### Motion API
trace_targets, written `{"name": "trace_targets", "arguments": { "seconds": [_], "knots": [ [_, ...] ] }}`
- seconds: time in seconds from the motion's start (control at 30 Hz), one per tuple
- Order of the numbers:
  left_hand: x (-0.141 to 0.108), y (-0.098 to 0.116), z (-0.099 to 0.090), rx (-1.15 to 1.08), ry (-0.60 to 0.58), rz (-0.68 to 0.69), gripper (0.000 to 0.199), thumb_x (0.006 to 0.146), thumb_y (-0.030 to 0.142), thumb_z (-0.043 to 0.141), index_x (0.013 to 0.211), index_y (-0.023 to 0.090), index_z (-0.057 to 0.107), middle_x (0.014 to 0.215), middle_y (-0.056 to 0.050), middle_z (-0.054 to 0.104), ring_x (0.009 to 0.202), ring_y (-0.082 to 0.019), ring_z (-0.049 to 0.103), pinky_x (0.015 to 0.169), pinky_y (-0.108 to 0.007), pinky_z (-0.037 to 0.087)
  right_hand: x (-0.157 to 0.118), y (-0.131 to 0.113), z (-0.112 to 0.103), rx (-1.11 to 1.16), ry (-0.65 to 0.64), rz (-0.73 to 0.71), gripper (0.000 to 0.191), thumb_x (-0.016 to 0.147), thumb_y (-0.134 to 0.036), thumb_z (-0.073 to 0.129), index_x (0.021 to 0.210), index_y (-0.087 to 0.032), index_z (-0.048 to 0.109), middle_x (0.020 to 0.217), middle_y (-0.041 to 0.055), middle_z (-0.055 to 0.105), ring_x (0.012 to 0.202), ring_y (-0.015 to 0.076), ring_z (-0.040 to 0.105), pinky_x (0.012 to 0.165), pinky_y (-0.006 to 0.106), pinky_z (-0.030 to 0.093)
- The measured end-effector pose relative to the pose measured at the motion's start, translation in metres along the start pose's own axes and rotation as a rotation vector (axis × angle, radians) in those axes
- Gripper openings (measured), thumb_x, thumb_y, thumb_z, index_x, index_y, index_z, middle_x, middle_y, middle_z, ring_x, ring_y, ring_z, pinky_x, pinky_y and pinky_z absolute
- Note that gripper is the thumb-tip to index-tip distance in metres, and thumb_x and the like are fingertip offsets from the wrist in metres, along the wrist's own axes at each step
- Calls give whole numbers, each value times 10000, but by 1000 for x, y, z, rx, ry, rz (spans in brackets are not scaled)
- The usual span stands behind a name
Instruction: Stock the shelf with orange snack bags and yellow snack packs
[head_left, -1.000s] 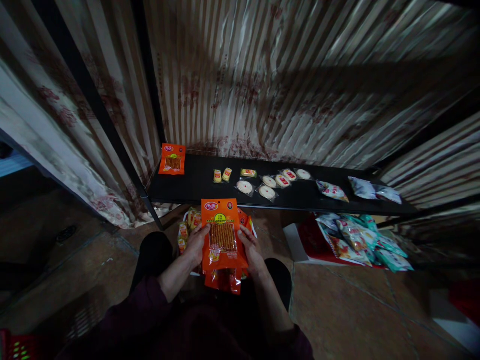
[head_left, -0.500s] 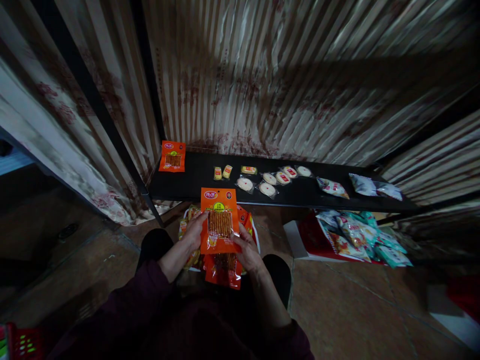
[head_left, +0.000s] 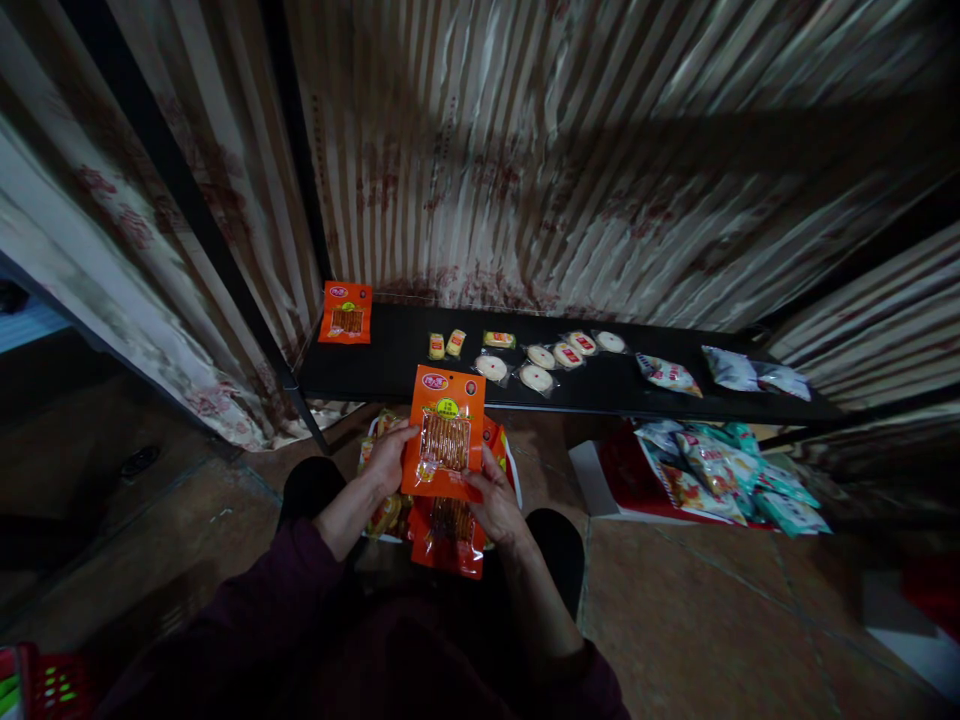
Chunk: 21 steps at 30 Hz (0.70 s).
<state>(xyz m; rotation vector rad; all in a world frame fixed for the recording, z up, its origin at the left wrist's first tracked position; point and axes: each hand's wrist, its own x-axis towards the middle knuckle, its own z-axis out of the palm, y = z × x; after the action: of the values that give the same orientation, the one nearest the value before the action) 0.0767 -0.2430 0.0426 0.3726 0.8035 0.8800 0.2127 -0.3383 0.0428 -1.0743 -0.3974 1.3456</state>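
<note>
My left hand [head_left: 387, 462] gripped from the left, my right hand [head_left: 498, 502] from the right and slightly nearer, thumbs [head_left: 405, 433] on top, bare forearms [head_left: 541, 588] slanting inward from my sleeves [head_left: 289, 568].

This looks like a small shop or a storeroom corner; which of the two cannot be told. A black shelf [head_left: 401, 345] crosses the middle of the frame between dark metal posts [head_left: 184, 190], set out with wrapped snacks [head_left: 537, 379] in loose groups. Right of centre, below it, an open carton [head_left: 592, 487] brims with glossy pouches [head_left: 720, 465]. Striped, flower-printed curtains [head_left: 480, 150] hang behind, the light is dim, and brown tiles [head_left: 675, 590] cover the floor at lower right.
</note>
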Motion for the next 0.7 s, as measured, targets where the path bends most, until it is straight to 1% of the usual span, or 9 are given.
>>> {"name": "trace_targets", "arguments": {
  "seconds": [0.1,0.23,0.3,0.4,0.6,0.7],
  "knots": [
    [-4,0,-1,24,-42,-30,263,613,115,646,873,151,657,796,-41,719,724,-185,684,786,-339,538,0,-1,1,10,0,18,539,590,-192,730,1105,-285,601,960,-11,721,815,204,684,703,313,543],
    [-9,1,0,47,3,-9,260,601,93,613,849,157,660,766,-25,719,679,-174,674,763,-335,548,1,0,3,12,21,25,530,576,-186,731,1081,-291,610,970,-9,720,816,204,683,693,311,544],
    [-10,1,1,47,7,-9,255,596,91,611,837,160,660,760,-26,718,684,-179,675,765,-340,548,2,2,3,6,25,7,502,579,-187,724,1057,-297,619,987,-15,716,836,201,679,697,311,545],
    [-10,0,1,33,2,-20,261,594,99,623,845,157,660,780,-37,719,707,-195,684,776,-358,547,3,4,2,-6,-4,-14,511,581,-184,712,1073,-290,620,1005,-14,713,851,198,674,720,311,541],
    [-12,-1,2,16,9,-7,238,613,126,651,849,151,657,807,-50,724,750,-212,689,766,-360,549,4,4,-1,-8,4,-11,486,598,-187,688,1070,-282,625,939,-13,722,806,191,677,732,308,531],
    [-15,0,4,-5,34,-12,215,605,116,653,817,151,648,776,-43,722,740,-205,689,760,-348,550,4,4,-1,-12,-6,-11,484,593,-186,686,1065,-277,627,933,-13,719,789,186,676,733,308,527]
  ]
}}
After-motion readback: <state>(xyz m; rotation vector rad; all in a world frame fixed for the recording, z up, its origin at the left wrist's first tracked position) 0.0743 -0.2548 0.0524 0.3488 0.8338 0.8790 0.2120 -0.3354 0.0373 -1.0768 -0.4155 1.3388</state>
